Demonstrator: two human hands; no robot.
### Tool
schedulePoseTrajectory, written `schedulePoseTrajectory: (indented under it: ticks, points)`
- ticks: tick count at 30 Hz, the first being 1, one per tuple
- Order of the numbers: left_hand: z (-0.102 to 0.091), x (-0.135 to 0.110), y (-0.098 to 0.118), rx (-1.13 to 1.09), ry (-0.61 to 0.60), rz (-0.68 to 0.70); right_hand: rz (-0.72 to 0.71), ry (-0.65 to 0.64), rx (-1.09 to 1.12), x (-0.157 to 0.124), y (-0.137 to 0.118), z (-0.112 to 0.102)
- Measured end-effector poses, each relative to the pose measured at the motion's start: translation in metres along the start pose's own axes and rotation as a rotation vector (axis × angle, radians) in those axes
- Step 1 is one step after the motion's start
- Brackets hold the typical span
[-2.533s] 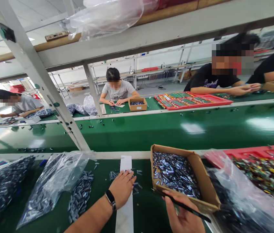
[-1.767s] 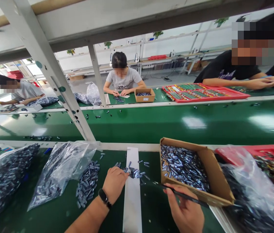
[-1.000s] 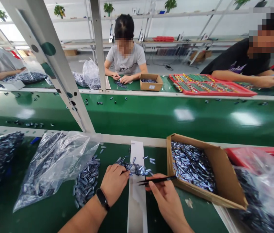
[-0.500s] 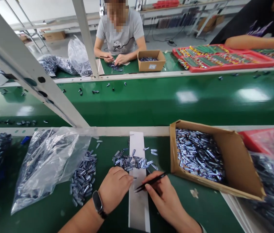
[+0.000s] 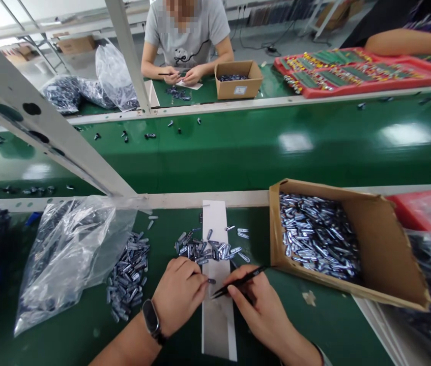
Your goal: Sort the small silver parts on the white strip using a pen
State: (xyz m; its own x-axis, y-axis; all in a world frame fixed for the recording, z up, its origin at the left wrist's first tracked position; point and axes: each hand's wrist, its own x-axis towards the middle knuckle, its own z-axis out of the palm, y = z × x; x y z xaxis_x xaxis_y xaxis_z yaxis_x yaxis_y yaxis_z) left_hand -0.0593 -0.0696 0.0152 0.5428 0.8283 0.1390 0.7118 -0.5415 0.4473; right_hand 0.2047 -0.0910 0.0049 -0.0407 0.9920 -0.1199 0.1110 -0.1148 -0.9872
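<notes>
Green tabletop (image 5: 337,328) spreads out below me; I read it as a dial centred on the handwork. At two o'clock stands a cardboard carton (image 5: 386,244), stocked with dark pieces. A clear plastic bag (image 5: 81,239) lies at ten. Well off at twelve is a smaller far box (image 5: 225,91). Down the centre runs a white strip (image 5: 217,330); a loose heap (image 5: 129,274) sits at nine, and a cluster (image 5: 200,249) near twelve, partly on the strip.

From eight, the left hand (image 5: 182,287) pinches one dark piece (image 5: 211,280), its grip closed. From four, the right hand (image 5: 259,305) grips black tweezers (image 5: 238,283), tips just beside that piece, nothing visible between them.

I'd judge this piece mid-handling, with plenty left in cluster and heap; whether the carton's load is finished, I can't tell. A white label (image 5: 240,90) marks the far box, its print too small to read.
</notes>
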Motion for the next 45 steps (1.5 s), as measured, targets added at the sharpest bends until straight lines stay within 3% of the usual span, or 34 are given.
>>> schedulePoseTrajectory:
  ticks: [10, 20, 26, 30, 39, 45]
  points:
    - [0.000, -0.001, 0.003, -0.001, -0.059, -0.034, 0.018, -0.027, -0.016, 0.000, 0.004, -0.005]
    - [0.000, -0.001, 0.005, 0.030, -0.044, -0.014, 0.112, -0.056, -0.010, -0.001, 0.002, -0.004]
    - [0.000, -0.002, 0.005, 0.028, -0.075, -0.027, 0.127, 0.187, 0.043, 0.001, 0.004, 0.005]
    - [0.001, -0.002, 0.005, 0.029, -0.058, -0.020, 0.126, 0.239, 0.053, 0.002, 0.002, 0.009]
    - [0.000, -0.001, 0.006, 0.018, -0.044, -0.034, 0.002, -0.011, -0.034, 0.002, 0.003, -0.005]
    - [0.000, -0.001, 0.006, 0.023, -0.049, -0.037, 0.022, -0.053, 0.004, -0.001, 0.004, -0.007]
